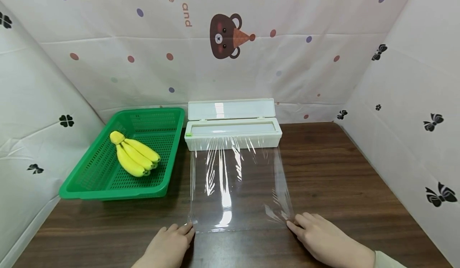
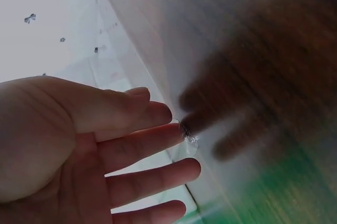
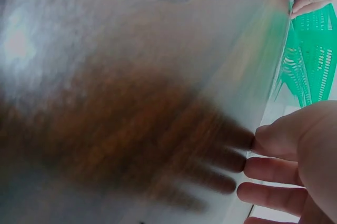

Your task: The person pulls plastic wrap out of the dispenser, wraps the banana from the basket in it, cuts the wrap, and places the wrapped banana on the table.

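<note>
A sheet of clear cling film (image 1: 248,196) stretches from a white cling film dispenser (image 1: 233,142) toward me over the brown table. The left hand (image 1: 169,244) is at its near left corner, with straight fingertips at the film; in the left wrist view its thumb lies along the index finger and a crumpled bit of film (image 2: 190,142) shows by the middle fingertip. At the near right corner, the right hand (image 1: 323,238) rests its thumb tip and fingertips on the film. The right wrist view shows those fingers (image 3: 271,195) nearly straight against the shiny surface.
A green plastic basket (image 1: 163,188) stands to the left, holding a bunch of yellow bananas (image 1: 134,156). The dispenser's lid (image 1: 240,109) is raised against the patterned back cloth (image 1: 305,76). Printed cloth (image 1: 406,132) also walls in both sides of the wooden table (image 1: 323,164).
</note>
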The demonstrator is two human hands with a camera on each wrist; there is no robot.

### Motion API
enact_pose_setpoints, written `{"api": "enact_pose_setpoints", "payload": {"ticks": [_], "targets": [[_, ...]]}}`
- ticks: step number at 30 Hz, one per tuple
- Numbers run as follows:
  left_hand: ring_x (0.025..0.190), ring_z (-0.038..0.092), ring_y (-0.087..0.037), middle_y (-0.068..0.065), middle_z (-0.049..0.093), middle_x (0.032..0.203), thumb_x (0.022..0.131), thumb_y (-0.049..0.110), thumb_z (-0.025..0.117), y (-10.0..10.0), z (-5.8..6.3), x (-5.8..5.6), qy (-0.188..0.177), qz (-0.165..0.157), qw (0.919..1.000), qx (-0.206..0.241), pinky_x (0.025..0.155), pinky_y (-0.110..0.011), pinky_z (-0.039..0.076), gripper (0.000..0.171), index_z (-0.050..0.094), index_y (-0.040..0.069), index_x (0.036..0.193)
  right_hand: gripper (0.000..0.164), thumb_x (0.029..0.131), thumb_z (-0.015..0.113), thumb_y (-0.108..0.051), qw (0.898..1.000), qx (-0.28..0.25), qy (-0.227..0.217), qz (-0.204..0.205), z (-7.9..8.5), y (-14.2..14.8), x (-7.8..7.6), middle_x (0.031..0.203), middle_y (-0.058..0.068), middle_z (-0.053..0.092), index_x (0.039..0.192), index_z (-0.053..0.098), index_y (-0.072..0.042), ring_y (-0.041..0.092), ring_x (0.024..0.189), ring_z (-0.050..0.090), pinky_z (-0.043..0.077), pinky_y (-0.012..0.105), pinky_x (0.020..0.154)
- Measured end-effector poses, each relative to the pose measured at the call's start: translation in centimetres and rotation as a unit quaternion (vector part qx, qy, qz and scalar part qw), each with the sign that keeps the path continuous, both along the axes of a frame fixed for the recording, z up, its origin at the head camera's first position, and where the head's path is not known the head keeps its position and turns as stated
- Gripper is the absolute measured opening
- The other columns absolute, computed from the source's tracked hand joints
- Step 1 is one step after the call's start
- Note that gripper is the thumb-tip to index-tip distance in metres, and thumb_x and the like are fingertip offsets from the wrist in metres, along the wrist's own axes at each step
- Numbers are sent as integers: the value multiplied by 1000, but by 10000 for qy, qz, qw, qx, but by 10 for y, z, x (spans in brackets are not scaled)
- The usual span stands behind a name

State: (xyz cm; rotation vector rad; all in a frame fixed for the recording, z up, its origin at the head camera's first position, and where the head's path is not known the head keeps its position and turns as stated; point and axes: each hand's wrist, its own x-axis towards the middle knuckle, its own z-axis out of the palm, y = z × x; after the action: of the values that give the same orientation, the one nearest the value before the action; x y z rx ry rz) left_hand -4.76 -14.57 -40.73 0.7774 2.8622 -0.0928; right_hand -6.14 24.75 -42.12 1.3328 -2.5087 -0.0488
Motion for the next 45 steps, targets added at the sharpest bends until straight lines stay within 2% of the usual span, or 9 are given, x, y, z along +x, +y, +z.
{"api": "enact_pose_setpoints", "payload": {"ticks": [1,5,6,8,11,18,25,33,45], "targets": [[95,62,-23,0,66,120,83,17,68,0,0,0,-32,11,10000,18,70,-42,52,32,69,13,114,24,87,63,-11,10000,6,39,9,0,0,0,84,-6,52,109,70,-8,6,69,44,44,25,61],[96,62,-23,-1,67,116,82,14,68,1,1,-1,-31,-15,9999,123,71,-41,53,30,70,11,112,24,91,55,-13,9998,-52,184,101,-1,0,-2,83,-7,52,107,71,-7,7,71,46,46,26,66],[96,62,-23,-2,67,115,82,14,68,1,2,-1,-10,-15,9999,158,71,-41,53,29,70,10,111,23,90,57,-14,9997,-45,195,114,-1,0,-2,82,-7,52,107,71,-7,7,72,46,46,26,67],[96,62,-24,-3,67,113,83,15,68,1,2,-1,20,6,9997,242,72,-42,53,27,71,9,109,32,76,70,-12,9997,-11,201,111,0,0,-1,84,-6,54,107,71,-7,7,74,47,47,27,69],[96,62,-24,-4,68,112,84,18,67,1,2,-1,-1,97,9993,374,73,-43,53,25,71,8,106,41,69,77,-12,9998,63,179,49,0,0,0,88,-5,56,110,70,-7,8,78,50,48,28,71],[97,62,-26,-4,67,113,84,17,67,0,1,-2,-184,268,9985,442,73,-45,52,22,72,7,103,49,72,79,-16,9999,56,64,-144,1,0,4,91,-5,59,118,65,-5,9,84,56,50,31,74],[95,62,-25,-4,66,112,83,17,68,-3,-1,-1,-15,147,9989,442,69,-43,52,20,73,6,99,62,68,80,-17,9998,8,51,-215,0,0,6,88,-7,58,125,59,-2,6,80,53,49,29,73],[89,61,-23,-1,64,109,81,18,70,-5,-3,1,318,73,9981,516,63,-39,50,17,72,7,93,38,71,79,-17,9999,-90,58,-63,-3,1,3,89,-7,57,106,71,-7,8,82,55,49,29,72],[77,56,-16,4,56,93,80,19,72,-8,-1,-1,175,147,9972,707,56,-34,44,12,70,9,87,36,73,79,-18,9998,-165,-30,-47,-3,2,2,90,-8,53,107,71,-6,7,80,53,49,28,71]]}}
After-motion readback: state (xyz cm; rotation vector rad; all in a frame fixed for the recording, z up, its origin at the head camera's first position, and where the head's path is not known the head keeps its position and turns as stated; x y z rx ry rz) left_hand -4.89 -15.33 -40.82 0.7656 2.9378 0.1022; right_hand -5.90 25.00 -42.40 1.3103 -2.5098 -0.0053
